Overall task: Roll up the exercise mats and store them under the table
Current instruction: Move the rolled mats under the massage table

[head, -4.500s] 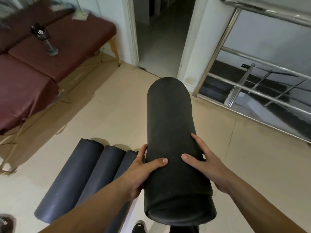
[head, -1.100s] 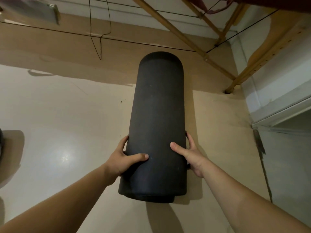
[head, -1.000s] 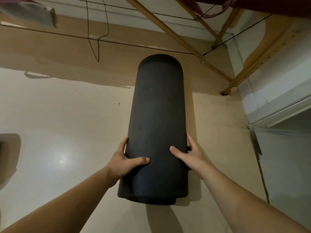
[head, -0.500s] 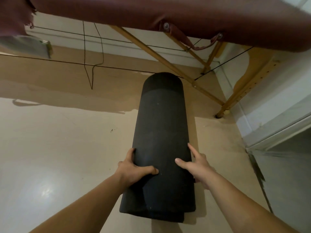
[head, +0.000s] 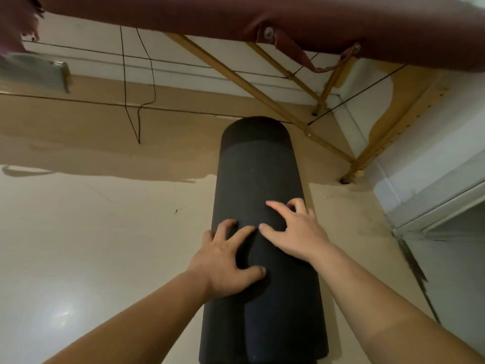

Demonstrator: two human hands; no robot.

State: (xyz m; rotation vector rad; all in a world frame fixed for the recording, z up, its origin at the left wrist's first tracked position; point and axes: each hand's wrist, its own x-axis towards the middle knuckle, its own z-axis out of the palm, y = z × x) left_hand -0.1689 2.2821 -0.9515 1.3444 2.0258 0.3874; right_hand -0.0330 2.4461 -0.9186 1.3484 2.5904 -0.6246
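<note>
A rolled black exercise mat (head: 258, 179) lies lengthwise on the floor, its far end just inside the shadow under the maroon padded table (head: 236, 19). Both my hands lie on top of the roll near its middle. My left hand (head: 231, 261) presses on it with spread fingers and the thumb out to the right. My right hand (head: 291, 232) rests beside it, fingertips bent onto the mat. Neither hand wraps round the roll.
Wooden table legs and braces (head: 262, 93) slant across behind the mat, with a leg foot (head: 349, 177) at its right. Thin black cables (head: 136, 101) hang under the table. A white wall and door frame (head: 433, 195) stand on the right. Beige floor (head: 91, 245) spreads left.
The mat has come down from my grip onto the floor and slid toward the table. My hands moved from its sides to its top.
</note>
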